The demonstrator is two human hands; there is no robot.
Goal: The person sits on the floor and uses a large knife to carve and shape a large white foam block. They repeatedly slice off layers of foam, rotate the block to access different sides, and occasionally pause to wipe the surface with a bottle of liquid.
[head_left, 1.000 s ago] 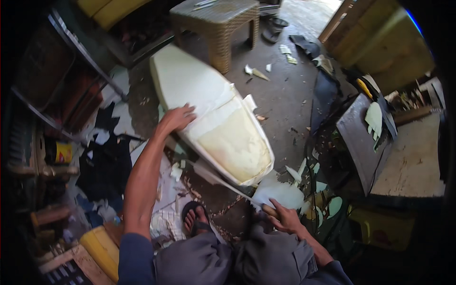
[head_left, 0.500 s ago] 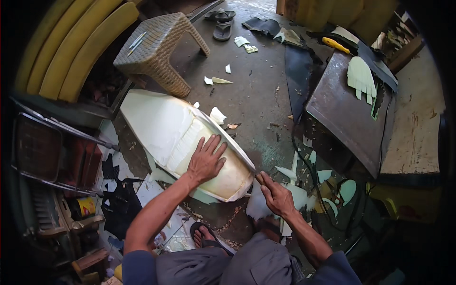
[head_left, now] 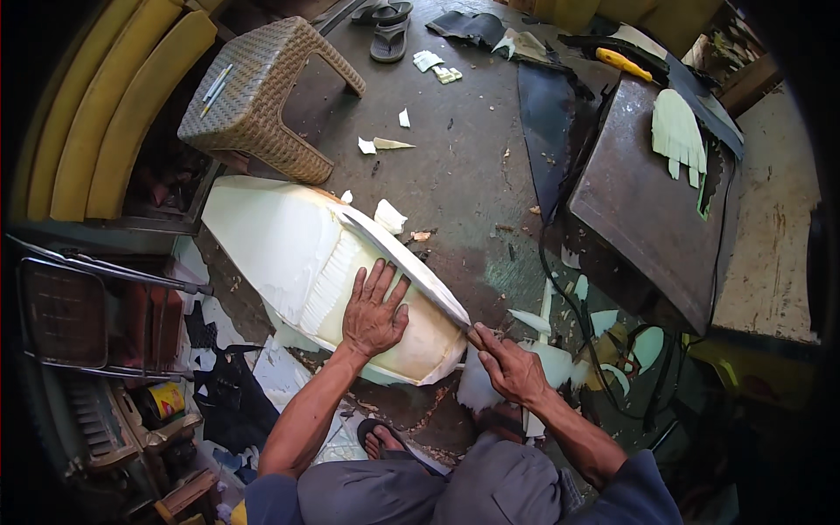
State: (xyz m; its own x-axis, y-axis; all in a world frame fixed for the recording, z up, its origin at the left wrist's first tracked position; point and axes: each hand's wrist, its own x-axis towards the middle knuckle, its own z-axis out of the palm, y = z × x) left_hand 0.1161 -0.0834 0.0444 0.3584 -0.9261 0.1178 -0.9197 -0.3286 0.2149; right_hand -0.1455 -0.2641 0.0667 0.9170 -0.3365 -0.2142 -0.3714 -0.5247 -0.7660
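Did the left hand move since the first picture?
Yes. Judged against the woven stool, the left hand is farther away: from the pale foam block's left edge, it's gone onto the yellowed part.

Left hand (head_left: 376, 317) on foam block (head_left: 262, 229), stool (head_left: 245, 83) behind it

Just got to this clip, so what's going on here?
A person sits over a pale, seat-shaped foam piece. The left hand lies spread flat on top of it. The right hand grips the handle of a long blade, which lies along the piece's far edge. Pale scraps lie on the floor beyond, near a woven-pattern stool.
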